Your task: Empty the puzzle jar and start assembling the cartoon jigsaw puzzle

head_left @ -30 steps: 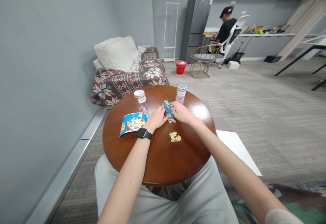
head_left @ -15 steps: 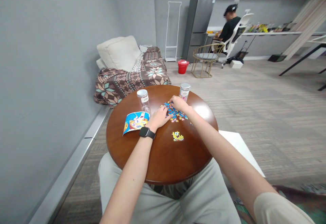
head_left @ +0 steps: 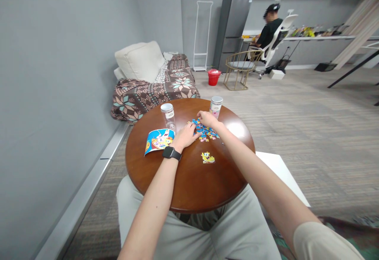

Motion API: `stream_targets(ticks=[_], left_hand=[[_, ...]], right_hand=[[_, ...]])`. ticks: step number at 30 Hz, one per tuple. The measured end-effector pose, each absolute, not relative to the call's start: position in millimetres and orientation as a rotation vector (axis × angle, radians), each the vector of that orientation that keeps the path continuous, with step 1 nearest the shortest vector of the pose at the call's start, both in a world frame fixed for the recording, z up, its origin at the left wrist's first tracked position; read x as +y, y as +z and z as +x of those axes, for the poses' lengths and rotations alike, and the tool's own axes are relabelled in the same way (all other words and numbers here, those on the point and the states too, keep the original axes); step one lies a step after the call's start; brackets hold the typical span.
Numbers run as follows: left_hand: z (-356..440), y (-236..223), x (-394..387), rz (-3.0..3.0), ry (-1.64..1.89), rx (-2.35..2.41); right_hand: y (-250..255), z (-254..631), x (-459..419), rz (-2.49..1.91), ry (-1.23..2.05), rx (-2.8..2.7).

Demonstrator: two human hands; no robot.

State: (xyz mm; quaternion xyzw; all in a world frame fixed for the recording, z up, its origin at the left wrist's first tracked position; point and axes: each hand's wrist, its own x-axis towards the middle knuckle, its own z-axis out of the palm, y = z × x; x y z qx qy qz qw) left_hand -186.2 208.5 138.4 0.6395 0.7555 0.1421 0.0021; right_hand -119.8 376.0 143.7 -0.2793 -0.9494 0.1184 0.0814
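A pile of small blue, yellow and pink puzzle pieces [head_left: 207, 131] lies on the far half of a round brown table [head_left: 189, 181]. My left hand [head_left: 185, 135] rests flat beside the pile's left edge, fingers stretched toward it, a black watch on the wrist. My right hand [head_left: 208, 118] reaches over the pile's far side with fingers curled down onto the pieces; what they pinch is too small to name. A joined yellow puzzle fragment [head_left: 208, 157] sits alone nearer me.
A clear jar [head_left: 168, 116] and a printed jar [head_left: 216, 106] stand at the table's far edge, a colourful picture sheet [head_left: 158, 139] lies left. A sofa [head_left: 154, 82], red bucket [head_left: 213, 77], gold chair [head_left: 241, 69] and a seated person [head_left: 268, 31] are beyond.
My right hand moved from the pile's near side up to its far edge, uncovering more pieces. My left hand stayed by the pile. The view shifted slightly.
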Motion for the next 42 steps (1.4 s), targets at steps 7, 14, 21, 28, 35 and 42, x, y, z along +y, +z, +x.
stream_targets(ticks=[7,14,21,28,35,42], left_hand=[[-185.5,142.6,206.8,2.004,0.47,2.367],[-186.4,141.9,206.3,2.028,0.456,2.38],[-187.7,142.4,205.9,2.029,0.46,2.391],[-188.7,141.5,206.5,2.002,0.475,2.395],[-190.1,139.3,206.5,1.986,0.484,2.394],[-189.9,139.7,206.8,1.983,0.507,2.382]], right_hand=[[143.7,-118.8,372.1,-0.798,0.369,-2.836],[141.3,-119.8,375.3,-0.842,0.367,-2.818],[144.3,-119.1,374.5,-0.803,0.367,-2.808],[144.4,-117.9,376.2,-0.784,0.443,-2.84],[144.4,-112.6,367.6,-0.805,0.452,-2.714],[150.3,-70.9,353.4,-0.686,1.373,-2.175]])
